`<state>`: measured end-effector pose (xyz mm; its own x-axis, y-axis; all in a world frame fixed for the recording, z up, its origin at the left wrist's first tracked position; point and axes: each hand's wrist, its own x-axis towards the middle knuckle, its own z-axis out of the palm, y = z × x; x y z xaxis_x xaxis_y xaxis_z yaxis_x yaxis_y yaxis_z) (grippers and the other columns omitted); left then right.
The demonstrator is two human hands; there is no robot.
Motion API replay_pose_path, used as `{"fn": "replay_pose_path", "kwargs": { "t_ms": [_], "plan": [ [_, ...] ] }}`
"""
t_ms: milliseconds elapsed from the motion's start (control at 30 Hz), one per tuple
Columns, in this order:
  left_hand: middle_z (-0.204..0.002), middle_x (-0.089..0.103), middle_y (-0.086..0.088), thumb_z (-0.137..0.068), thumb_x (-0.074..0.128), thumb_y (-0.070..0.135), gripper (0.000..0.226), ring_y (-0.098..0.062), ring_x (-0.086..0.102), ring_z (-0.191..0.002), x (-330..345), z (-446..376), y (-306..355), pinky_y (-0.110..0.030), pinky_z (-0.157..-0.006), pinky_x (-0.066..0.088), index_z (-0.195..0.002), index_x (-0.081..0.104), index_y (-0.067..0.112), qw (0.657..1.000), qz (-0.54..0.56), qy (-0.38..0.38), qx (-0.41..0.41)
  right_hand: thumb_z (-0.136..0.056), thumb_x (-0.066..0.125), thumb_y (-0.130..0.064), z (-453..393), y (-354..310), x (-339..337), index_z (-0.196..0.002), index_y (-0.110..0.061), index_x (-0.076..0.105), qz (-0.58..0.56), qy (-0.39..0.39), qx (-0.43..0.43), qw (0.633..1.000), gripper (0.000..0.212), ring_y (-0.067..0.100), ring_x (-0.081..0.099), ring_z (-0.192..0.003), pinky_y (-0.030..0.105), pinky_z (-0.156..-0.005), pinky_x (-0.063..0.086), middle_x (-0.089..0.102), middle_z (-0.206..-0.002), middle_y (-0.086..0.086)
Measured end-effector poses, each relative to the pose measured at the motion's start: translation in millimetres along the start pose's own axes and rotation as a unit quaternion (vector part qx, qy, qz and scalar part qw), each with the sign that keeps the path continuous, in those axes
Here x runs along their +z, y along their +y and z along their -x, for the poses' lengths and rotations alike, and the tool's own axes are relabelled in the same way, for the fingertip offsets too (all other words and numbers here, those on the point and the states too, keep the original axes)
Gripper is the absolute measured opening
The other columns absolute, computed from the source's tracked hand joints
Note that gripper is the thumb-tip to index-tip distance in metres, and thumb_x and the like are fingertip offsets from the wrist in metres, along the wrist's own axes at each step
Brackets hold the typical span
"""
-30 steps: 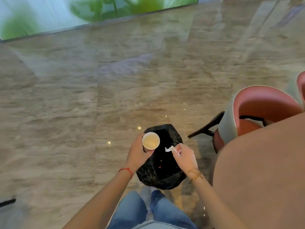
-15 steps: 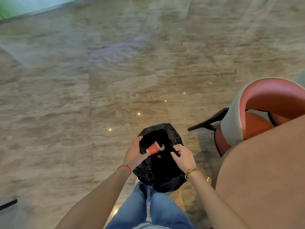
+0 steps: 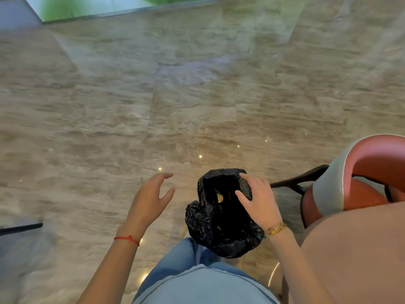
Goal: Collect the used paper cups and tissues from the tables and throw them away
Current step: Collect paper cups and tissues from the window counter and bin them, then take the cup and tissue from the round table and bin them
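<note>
A black trash bag [image 3: 219,229] hangs in front of my legs with its mouth open upward. Deep inside it a small pale round patch, part of a paper cup [image 3: 219,197], shows. My right hand [image 3: 258,200] holds the bag by the right side of its rim, fingers over the edge. My left hand [image 3: 151,200] hovers to the left of the bag, apart from it, fingers spread and empty. No tissue is visible.
A pink chair [image 3: 361,183] with a grey back and dark legs stands at the right. A beige round table [image 3: 355,255] fills the lower right corner. Polished marble floor [image 3: 153,95] stretches ahead. A dark bar [image 3: 20,228] lies at the left edge.
My left hand let the cup drop into the bag and drew away to the left, now empty. The tissue left my right hand, which now holds the bag's rim.
</note>
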<state>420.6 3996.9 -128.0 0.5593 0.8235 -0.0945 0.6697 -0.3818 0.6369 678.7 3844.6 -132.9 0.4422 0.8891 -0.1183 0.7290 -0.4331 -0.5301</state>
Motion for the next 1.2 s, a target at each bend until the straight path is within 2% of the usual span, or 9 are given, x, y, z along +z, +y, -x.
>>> {"fn": "replay_pose_path", "kwargs": {
  "t_ms": [233,433,567,667,800,967,1067,1200],
  "plan": [
    [-0.123,0.06,0.008,-0.09,0.065,0.025,0.039,-0.007,0.054,-0.113,-41,86,-22,-0.022,-0.095,0.04,-0.128,0.057,0.022,0.989,0.009,0.126,-0.082,-0.091,0.058,-0.037,-7,-45,11,-0.134,-0.022,0.047,0.023,-0.046,-0.106,0.993,0.047,0.018,0.043,-0.124,0.035,-0.107,0.035,0.055,-0.128,-0.002],
    [-0.119,0.06,0.009,-0.088,0.067,0.023,0.038,-0.008,0.056,-0.11,-77,173,-58,-0.021,-0.094,0.039,-0.126,0.059,0.021,0.951,0.008,0.242,-0.192,-0.09,0.06,-0.035,-26,-126,38,-0.133,-0.024,0.047,0.019,-0.095,-0.214,0.972,0.047,0.019,0.042,-0.126,0.03,-0.103,0.033,0.055,-0.128,-0.002],
    [-0.118,0.063,0.004,-0.088,0.067,0.022,0.037,-0.011,0.058,-0.109,-100,234,-86,-0.023,-0.093,0.039,-0.124,0.06,0.018,0.911,0.011,0.318,-0.263,-0.089,0.06,-0.036,-20,-197,75,-0.132,-0.024,0.048,0.021,-0.13,-0.292,0.947,0.045,0.019,0.043,-0.124,0.028,-0.1,0.033,0.056,-0.127,-0.002],
    [-0.118,0.063,0.005,-0.087,0.068,0.022,0.038,-0.008,0.056,-0.107,-119,287,-115,-0.02,-0.094,0.038,-0.125,0.06,0.018,0.88,0.007,0.359,-0.311,-0.09,0.06,-0.036,-2,-260,119,-0.132,-0.025,0.049,0.025,-0.167,-0.349,0.922,0.045,0.019,0.042,-0.124,0.026,-0.098,0.03,0.055,-0.13,-0.002],
    [-0.118,0.062,0.011,-0.086,0.068,0.025,0.039,-0.006,0.058,-0.107,-146,355,-153,-0.02,-0.088,0.042,-0.125,0.06,0.023,0.836,0.009,0.406,-0.369,-0.09,0.059,-0.036,31,-341,177,-0.132,-0.023,0.05,0.015,-0.212,-0.422,0.881,0.045,0.02,0.043,-0.123,0.032,-0.102,0.035,0.055,-0.131,0.0],
    [-0.116,0.058,0.019,-0.086,0.068,0.026,0.04,-0.002,0.058,-0.105,-185,460,-200,-0.009,-0.086,0.036,-0.125,0.059,0.025,0.772,-0.002,0.458,-0.441,-0.087,0.062,-0.034,98,-463,256,-0.131,-0.021,0.052,0.001,-0.248,-0.511,0.823,0.047,0.017,0.044,-0.122,0.027,-0.1,0.035,0.058,-0.127,-0.001],
    [-0.117,0.063,0.01,-0.085,0.069,0.026,0.04,-0.009,0.061,-0.105,-205,517,-218,-0.018,-0.085,0.041,-0.124,0.059,0.024,0.731,-0.026,0.483,-0.482,-0.088,0.062,-0.034,138,-524,289,-0.131,-0.021,0.051,-0.012,-0.284,-0.549,0.786,0.047,0.017,0.044,-0.123,0.024,-0.101,0.035,0.057,-0.126,-0.001],
    [-0.12,0.064,0.007,-0.086,0.069,0.027,0.04,-0.014,0.061,-0.111,-224,571,-238,-0.022,-0.088,0.042,-0.124,0.058,0.024,0.677,-0.034,0.505,-0.534,-0.088,0.062,-0.034,182,-592,328,-0.131,-0.022,0.051,-0.018,-0.316,-0.594,0.74,0.046,0.012,0.043,-0.123,0.018,-0.096,0.033,0.057,-0.123,-0.005]
  ]
}}
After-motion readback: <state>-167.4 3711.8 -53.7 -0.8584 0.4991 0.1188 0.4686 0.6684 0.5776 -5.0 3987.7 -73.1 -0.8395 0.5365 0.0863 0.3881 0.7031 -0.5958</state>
